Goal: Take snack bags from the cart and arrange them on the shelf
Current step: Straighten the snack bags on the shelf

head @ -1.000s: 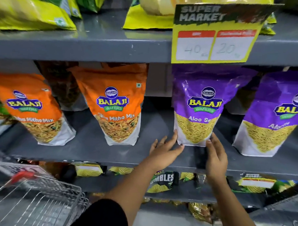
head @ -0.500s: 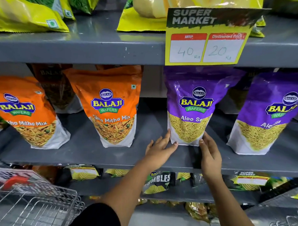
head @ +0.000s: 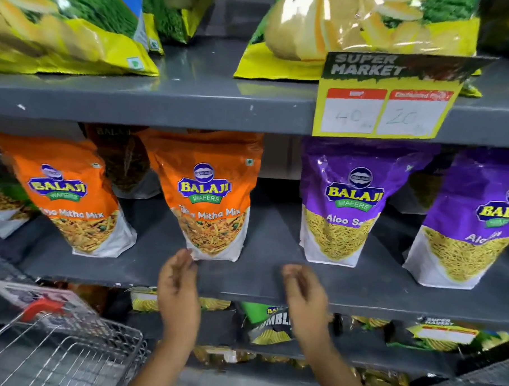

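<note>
Grey shelf (head: 274, 246) carries upright orange bags (head: 212, 197) and purple bags (head: 343, 202).

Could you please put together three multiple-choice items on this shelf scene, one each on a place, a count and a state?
1. Where is the yellow price card fixed?
A. On the cart
B. On the front edge of the upper grey shelf, above a purple bag
C. On the floor

2. How many purple Aloo Sev bags stand at the front of the middle grey shelf?
A. Two
B. Four
C. None

3. What are the two bare hands doing?
A. Both gripping one bag
B. Holding nothing
C. Resting in the cart

Answers: 1 B, the card hangs from the shelf lip. 2 A, two purple fronts show. 3 B, the left hand and right hand show empty before the shelf edge.
</note>
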Motion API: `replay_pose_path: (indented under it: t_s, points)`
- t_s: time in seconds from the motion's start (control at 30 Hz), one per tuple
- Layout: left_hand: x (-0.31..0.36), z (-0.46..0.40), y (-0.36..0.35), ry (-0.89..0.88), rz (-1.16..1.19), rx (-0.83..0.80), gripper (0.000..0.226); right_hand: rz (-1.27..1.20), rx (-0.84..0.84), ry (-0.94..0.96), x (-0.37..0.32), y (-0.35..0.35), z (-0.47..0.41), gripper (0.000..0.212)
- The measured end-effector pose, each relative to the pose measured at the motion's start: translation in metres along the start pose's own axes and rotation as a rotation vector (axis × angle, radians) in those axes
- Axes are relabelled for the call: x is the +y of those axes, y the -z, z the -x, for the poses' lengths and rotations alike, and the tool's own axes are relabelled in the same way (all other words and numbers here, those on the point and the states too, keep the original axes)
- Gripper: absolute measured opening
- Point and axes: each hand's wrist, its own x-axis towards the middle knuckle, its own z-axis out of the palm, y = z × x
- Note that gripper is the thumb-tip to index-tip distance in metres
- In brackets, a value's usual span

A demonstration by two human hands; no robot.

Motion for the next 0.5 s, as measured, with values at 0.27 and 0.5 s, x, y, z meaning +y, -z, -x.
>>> replay_pose_path:
  t_s: [0.27,0.5]
  points:
    - [-0.007,-0.047,0.009,0.096,-0.223,-0.409,0.059,0.105,-0.447,-0.115,-0.008,-0.083,-0.026,0.078]
    - [-0.013,-0.047,0.008,0.145,-0.237,-0.449,0.07,0.078,-0.475,-0.132,-0.016,-0.08,-0.031,0.07]
